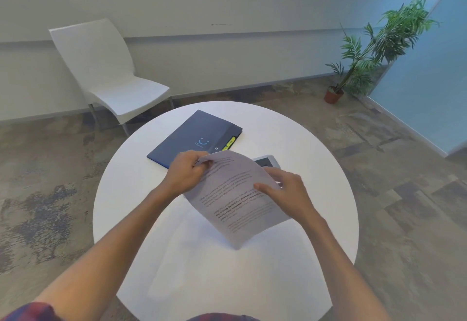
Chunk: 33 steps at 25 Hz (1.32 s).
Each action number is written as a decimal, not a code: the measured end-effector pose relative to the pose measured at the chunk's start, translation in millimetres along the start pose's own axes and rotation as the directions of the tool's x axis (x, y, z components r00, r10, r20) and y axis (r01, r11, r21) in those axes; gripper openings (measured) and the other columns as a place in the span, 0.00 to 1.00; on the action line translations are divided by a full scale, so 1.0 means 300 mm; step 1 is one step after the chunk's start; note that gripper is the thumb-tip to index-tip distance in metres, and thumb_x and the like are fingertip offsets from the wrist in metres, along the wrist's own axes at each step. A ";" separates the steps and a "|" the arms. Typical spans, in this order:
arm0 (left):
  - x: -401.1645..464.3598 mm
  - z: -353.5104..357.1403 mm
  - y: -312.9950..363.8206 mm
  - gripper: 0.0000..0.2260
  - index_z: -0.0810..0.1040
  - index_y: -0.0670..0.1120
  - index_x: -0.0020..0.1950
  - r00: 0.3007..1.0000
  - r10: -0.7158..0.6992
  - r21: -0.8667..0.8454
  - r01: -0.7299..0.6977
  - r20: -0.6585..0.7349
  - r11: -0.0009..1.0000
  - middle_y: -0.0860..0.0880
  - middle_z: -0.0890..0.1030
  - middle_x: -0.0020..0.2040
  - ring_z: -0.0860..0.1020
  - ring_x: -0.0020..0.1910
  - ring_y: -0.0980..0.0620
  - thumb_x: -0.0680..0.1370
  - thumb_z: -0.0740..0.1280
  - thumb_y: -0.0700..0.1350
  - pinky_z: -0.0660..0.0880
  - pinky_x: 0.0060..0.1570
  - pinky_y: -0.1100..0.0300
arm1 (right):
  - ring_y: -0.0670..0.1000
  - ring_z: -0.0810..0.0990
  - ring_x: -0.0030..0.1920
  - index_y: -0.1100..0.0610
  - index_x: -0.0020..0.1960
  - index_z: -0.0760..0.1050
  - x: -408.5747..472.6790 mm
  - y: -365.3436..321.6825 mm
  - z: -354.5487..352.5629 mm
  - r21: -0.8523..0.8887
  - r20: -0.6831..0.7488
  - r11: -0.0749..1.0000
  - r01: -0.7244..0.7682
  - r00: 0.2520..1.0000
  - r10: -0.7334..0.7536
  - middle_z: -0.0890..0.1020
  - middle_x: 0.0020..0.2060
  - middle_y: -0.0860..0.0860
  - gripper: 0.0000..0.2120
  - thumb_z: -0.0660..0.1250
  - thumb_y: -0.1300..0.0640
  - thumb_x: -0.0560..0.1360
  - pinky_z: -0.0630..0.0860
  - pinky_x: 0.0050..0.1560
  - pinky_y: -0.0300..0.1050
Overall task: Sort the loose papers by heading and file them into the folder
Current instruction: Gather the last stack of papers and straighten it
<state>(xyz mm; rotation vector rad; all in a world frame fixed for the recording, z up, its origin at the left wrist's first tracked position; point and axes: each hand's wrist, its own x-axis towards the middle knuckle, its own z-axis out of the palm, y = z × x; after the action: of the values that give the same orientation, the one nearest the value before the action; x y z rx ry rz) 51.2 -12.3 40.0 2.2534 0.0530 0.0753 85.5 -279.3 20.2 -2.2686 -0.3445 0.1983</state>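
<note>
Both hands (188, 173) gripping papers (235, 194)

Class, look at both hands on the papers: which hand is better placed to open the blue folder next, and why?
Left, probably. The left hand pinches the papers' top corner right beside the closed folder; the right hand sits farther away, supporting the sheets.

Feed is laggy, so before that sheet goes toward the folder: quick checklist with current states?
1. Printed white paper sheet held by both hands: ok; left hand pinches the top corner, right hand the side edge.
2. Heading legible: cannot tell, text blurred.
3. Dark blue folder open: not ok, closed flat.
4. Folder reachable on round white table: ok.
5. Silver phone clear of the sheet: cannot tell, partly hidden.
</note>
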 end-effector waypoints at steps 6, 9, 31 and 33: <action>0.046 -0.043 0.019 0.08 0.81 0.49 0.55 1.000 -0.011 -0.037 0.010 -0.019 0.999 0.54 0.83 0.50 0.81 0.47 0.53 0.78 0.69 0.47 0.80 0.45 0.52 | 0.49 0.85 0.39 0.52 0.43 0.85 0.021 0.004 -0.006 0.277 0.063 0.960 -0.050 0.997 0.034 0.87 0.39 0.49 0.04 0.72 0.55 0.76 0.78 0.41 0.44; 0.064 -0.073 -0.025 0.15 0.77 0.50 0.58 0.965 -0.211 -0.339 0.148 -0.156 0.929 0.51 0.82 0.53 0.80 0.52 0.53 0.73 0.75 0.46 0.78 0.49 0.57 | 0.53 0.86 0.38 0.59 0.46 0.85 0.009 0.033 -0.019 0.459 0.006 0.881 -0.118 0.992 0.129 0.87 0.41 0.56 0.05 0.73 0.58 0.76 0.80 0.41 0.48; -0.014 0.286 -0.153 0.14 0.75 0.47 0.64 0.685 -0.527 -0.479 0.728 0.503 0.490 0.47 0.86 0.52 0.86 0.48 0.44 0.79 0.69 0.42 0.82 0.49 0.46 | 0.59 0.85 0.54 0.60 0.60 0.80 -0.041 0.245 0.132 0.755 0.152 0.488 -0.437 0.841 0.519 0.86 0.53 0.55 0.13 0.72 0.62 0.75 0.78 0.61 0.61; 0.023 0.297 -0.156 0.12 0.77 0.48 0.61 0.661 -0.527 -0.473 0.751 0.534 0.462 0.47 0.86 0.51 0.85 0.48 0.43 0.79 0.69 0.41 0.81 0.52 0.44 | 0.59 0.85 0.55 0.60 0.60 0.80 -0.036 0.262 0.129 0.776 0.164 0.454 -0.437 0.836 0.524 0.86 0.54 0.56 0.13 0.72 0.61 0.75 0.78 0.61 0.61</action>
<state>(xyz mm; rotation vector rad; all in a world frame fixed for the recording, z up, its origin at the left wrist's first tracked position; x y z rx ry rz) 64.0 -51.0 -52.2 1.3481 0.6313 -0.6096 79.9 -304.7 -64.2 -1.3876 0.4245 0.4356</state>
